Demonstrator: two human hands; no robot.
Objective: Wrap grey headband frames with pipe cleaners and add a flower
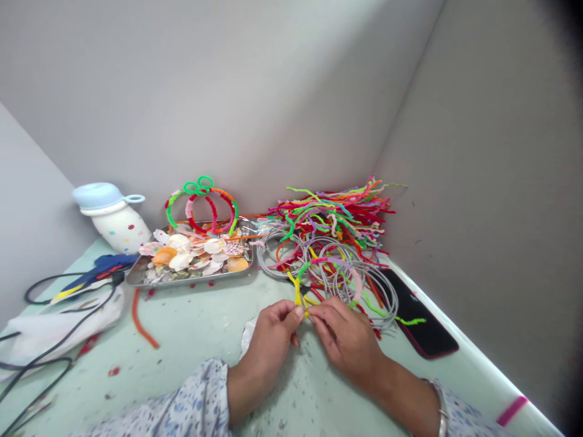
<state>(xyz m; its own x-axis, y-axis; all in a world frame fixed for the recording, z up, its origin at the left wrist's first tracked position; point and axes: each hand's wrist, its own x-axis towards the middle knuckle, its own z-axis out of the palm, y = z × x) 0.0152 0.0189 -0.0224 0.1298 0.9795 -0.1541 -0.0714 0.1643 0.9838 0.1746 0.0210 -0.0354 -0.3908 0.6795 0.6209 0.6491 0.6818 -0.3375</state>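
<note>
Both hands meet near the middle front of the table. My left hand (273,331) pinches the lower end of a yellow fuzzy wire (297,291) between thumb and index finger. Right beside it, my right hand (348,334) is closed, its fingertips on the same yellow wire. A curved fuzzy wire in green, purple and pink (334,260) arcs above the right hand. Behind the hands lie coils of grey wire (387,297), mixed with red and yellow pieces. What sits exactly between the fingertips is too small to tell.
A metal tray (191,278) of shells holds up wrapped rings (213,209). A pile of coloured fuzzy wires (337,212) lies against the wall. Bottle (121,227), dark cables (68,334) and plastic bag (54,325) are left; a black phone (423,328) is right. An orange strip (142,325) lies in front.
</note>
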